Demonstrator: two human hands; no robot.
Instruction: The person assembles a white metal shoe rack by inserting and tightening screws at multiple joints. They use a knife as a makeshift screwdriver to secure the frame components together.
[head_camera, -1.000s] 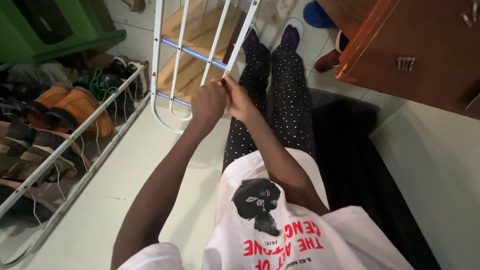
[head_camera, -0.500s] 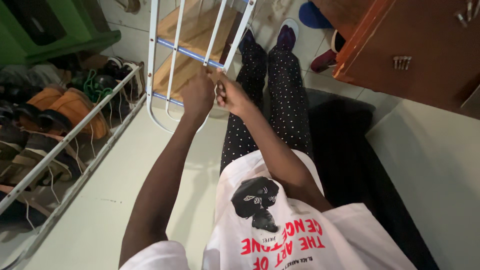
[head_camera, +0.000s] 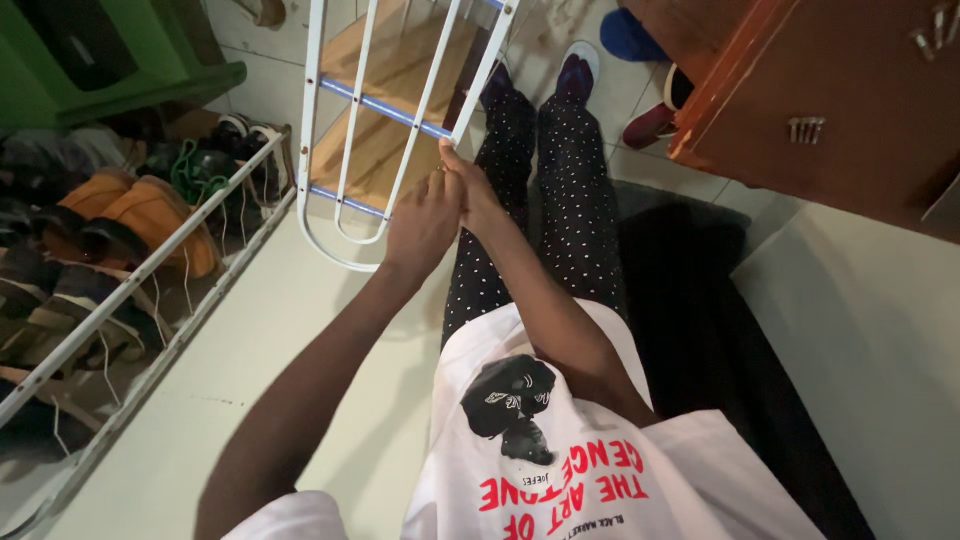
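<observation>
Your two hands meet at centre frame, just above the middle, on the right-hand white bar of a white metal frame (head_camera: 330, 140). Left hand (head_camera: 422, 222) lies palm-down over the bar, fingers curled narrow; the fingertips are hidden under the hand, so what they pinch can't be told. Right hand (head_camera: 478, 195) presses against the left, thumb up along the bar, fingers folded tight; the grip point itself is covered by both hands. Can't tell whether either hand fully closes round the bar.

The frame runs from the hands toward 12 o'clock and is cut off at the top edge. Two blue cross rods (head_camera: 385, 108) span it, with wooden planks (head_camera: 385, 75) seen through the bars; its rounded lower end sits at 10 o'clock from the hands.

At 9 o'clock, a white wire shoe rack (head_camera: 150, 275) lies along the left edge, partly cut off. It holds shoes: an orange pair (head_camera: 150, 215), dark sandals lower down, hard to make out, and a shoe with green laces (head_camera: 190, 170) near the far end.

Green plastic bin (head_camera: 110, 60) at 11 o'clock, cropped. Brown wooden cabinet (head_camera: 830, 100) at 2 o'clock, cropped. Loose shoes (head_camera: 650, 120) by it, half hidden. Your legs in dotted dark trousers (head_camera: 570, 200) stretch toward 12.
</observation>
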